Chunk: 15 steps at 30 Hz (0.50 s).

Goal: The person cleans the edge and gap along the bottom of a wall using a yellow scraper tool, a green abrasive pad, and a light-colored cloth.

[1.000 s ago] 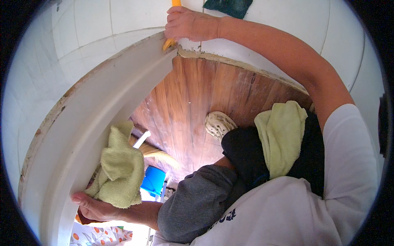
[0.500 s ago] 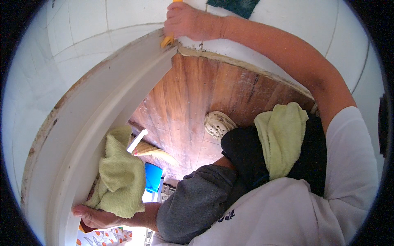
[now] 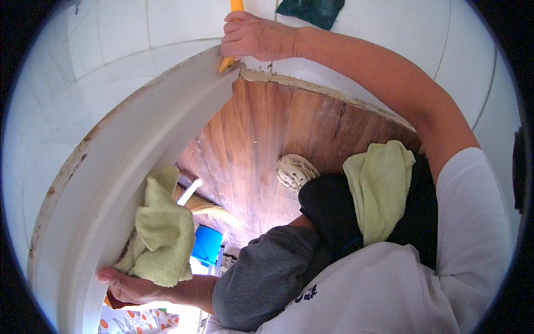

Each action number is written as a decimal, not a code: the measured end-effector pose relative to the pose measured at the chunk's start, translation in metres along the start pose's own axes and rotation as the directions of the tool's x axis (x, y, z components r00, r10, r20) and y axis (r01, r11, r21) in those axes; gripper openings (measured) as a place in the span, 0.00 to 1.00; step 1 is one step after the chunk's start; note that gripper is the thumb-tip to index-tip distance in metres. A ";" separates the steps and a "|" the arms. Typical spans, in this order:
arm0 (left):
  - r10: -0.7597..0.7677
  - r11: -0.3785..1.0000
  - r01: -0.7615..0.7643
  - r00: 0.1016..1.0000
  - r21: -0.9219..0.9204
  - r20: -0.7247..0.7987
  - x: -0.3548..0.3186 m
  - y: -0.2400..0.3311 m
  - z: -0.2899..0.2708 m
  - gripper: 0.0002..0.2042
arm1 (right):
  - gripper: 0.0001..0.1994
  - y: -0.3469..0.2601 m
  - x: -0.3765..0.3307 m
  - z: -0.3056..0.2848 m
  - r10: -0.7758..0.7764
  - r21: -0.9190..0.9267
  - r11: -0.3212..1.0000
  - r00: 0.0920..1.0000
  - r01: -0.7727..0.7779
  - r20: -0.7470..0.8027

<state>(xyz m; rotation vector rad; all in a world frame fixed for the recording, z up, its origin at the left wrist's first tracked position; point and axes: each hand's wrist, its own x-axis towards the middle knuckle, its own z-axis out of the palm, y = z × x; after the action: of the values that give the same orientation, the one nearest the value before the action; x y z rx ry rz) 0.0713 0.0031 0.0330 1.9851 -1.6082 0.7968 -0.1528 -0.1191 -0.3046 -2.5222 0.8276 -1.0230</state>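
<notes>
At the top, my right hand (image 3: 258, 38) is closed around a yellow-orange handled tool (image 3: 236, 5). The tool's lower tip (image 3: 226, 64) meets the far end of the white door frame (image 3: 139, 131), where it joins the tiled wall. My fingers hide the middle of the tool. Low on the left, my left hand (image 3: 130, 286) grips the near part of the frame. Its thumb lies on the frame's face, and the other fingers are mostly hidden. A pale green cloth (image 3: 164, 234) hangs beside the frame, just over that hand and wrist.
Another pale green cloth (image 3: 381, 186) drapes over my dark-clothed leg. A beige clog (image 3: 297, 172) stands on the wooden floor (image 3: 250, 122). Beyond the frame are a straw broom (image 3: 208, 209) and a blue container (image 3: 207, 244). A dark green pad (image 3: 314, 11) lies on white tiles.
My right hand and the tool have shifted slightly down in the picture, and more handle shows above the fist. My left hand still grips the frame.
</notes>
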 end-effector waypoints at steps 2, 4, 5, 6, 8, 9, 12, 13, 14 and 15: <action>0.007 1.000 -0.007 1.000 0.014 0.014 0.000 0.000 0.000 0.27 | 0.08 0.005 -0.002 0.001 -0.018 0.029 0.999 0.996 0.021 -0.089; 0.009 1.000 -0.010 1.000 0.024 0.019 0.001 0.001 0.000 0.26 | 0.08 0.003 -0.004 0.004 -0.012 0.023 1.000 0.993 0.015 -0.121; 0.008 0.999 -0.009 1.000 0.034 0.019 0.001 0.001 -0.001 0.26 | 0.08 -0.001 -0.005 0.007 0.002 0.003 1.000 0.994 -0.002 -0.108; 0.004 0.999 -0.005 1.000 0.043 0.021 0.001 0.001 -0.002 0.26 | 0.09 -0.004 -0.005 0.008 0.017 -0.017 1.000 0.995 -0.019 -0.097; 0.005 0.999 -0.006 1.000 0.050 0.020 0.002 0.001 -0.003 0.26 | 0.09 0.002 -0.002 0.004 -0.032 -0.040 0.999 0.997 0.029 -0.064; 0.004 0.999 -0.005 1.000 0.053 0.019 0.002 0.001 -0.002 0.26 | 0.09 0.004 -0.001 0.002 -0.055 -0.050 0.997 0.997 0.053 -0.047; 0.014 0.997 -0.016 0.999 0.070 0.030 0.003 0.000 -0.002 0.26 | 0.09 0.000 -0.005 0.005 0.033 0.056 0.998 0.996 -0.029 -0.086; 0.016 0.997 -0.018 0.999 0.075 0.032 0.003 0.001 -0.003 0.26 | 0.08 0.000 -0.005 0.005 0.027 0.041 0.999 0.996 -0.024 -0.084; 0.017 0.996 -0.020 0.999 0.083 0.032 0.003 0.001 -0.003 0.26 | 0.08 -0.002 -0.005 0.005 0.020 0.027 0.999 0.996 -0.018 -0.083; 0.019 0.996 -0.021 0.999 0.086 0.034 0.003 0.001 -0.003 0.26 | 0.08 -0.002 -0.005 0.005 0.013 0.013 1.000 0.997 -0.012 -0.081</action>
<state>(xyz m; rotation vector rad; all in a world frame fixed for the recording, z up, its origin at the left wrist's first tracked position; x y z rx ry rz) 0.0700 0.0028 0.0377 2.0551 -1.6402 0.8593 -0.1517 -0.1138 -0.3097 -2.4764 0.8561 -1.1301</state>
